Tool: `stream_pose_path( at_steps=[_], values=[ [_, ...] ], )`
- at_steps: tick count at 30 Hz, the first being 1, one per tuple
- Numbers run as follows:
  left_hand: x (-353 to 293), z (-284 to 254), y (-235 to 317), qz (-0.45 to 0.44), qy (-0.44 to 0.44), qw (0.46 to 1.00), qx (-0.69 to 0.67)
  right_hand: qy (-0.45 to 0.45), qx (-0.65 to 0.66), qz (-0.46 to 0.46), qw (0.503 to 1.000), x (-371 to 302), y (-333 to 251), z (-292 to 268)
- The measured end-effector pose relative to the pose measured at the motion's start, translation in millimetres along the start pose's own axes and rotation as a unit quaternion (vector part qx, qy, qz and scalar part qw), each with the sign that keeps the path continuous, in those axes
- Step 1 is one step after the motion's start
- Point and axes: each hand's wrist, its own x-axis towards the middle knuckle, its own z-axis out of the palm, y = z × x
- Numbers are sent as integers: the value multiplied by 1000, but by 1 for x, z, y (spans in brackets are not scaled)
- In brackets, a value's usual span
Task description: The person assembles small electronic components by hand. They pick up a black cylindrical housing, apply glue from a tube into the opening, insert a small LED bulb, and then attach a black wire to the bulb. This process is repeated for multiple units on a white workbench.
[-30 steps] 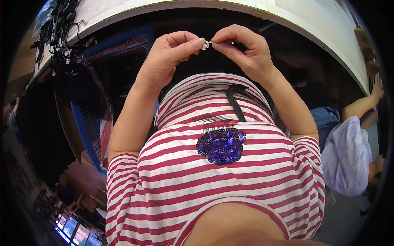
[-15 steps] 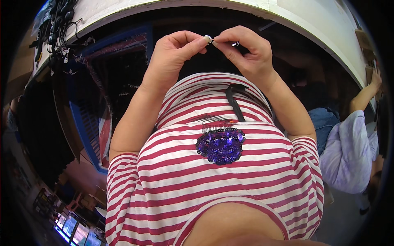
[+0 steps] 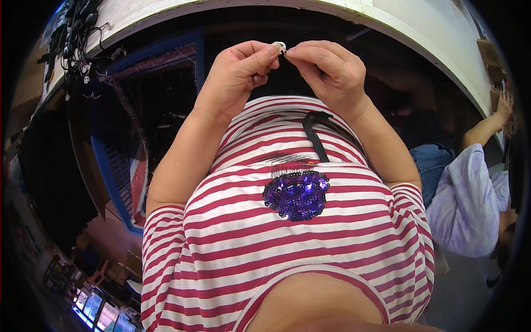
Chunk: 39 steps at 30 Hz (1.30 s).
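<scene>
Both my hands are raised close together above my lap, near the table edge. Between thumb and index finger, my left hand [image 3: 240,74] pinches a small white piece [image 3: 282,46] with tiny dark and reddish spots at its lower end. The piece is too small to name its kind. My right hand [image 3: 332,69] is closed in a pinch, its fingertips at the right side of the white piece. What those fingertips hold, if anything, is hidden.
A pale table [image 3: 409,27] curves across the top. Black cables [image 3: 72,47] with small white ends hang at its left. A blue crate [image 3: 113,171] stands below left. Another person's arm [image 3: 489,124] reaches to the table at right. A black strap [image 3: 315,138] lies on my shirt.
The white piece has turned and shows more above my left fingertips. My right fingers have straightened, and a shiny bit seen earlier by the right palm no longer shows.
</scene>
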Motion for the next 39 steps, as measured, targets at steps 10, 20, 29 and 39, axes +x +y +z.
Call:
stream_pose_path(
  at_steps=[10,20,29,39],
  values=[
    [-6,-8,9,26,-35,993,113,-50,37,70,996,7,-13,-3],
    [3,-11,-11,168,-30,957,233,-68,367,377,848,26,-6,-8],
    [17,10,-8,203,-103,969,-97,13,148,-12,989,48,-21,-21],
    [10,4,37,210,23,977,-28,-71,-123,118,983,108,48,-60]
  ],
)
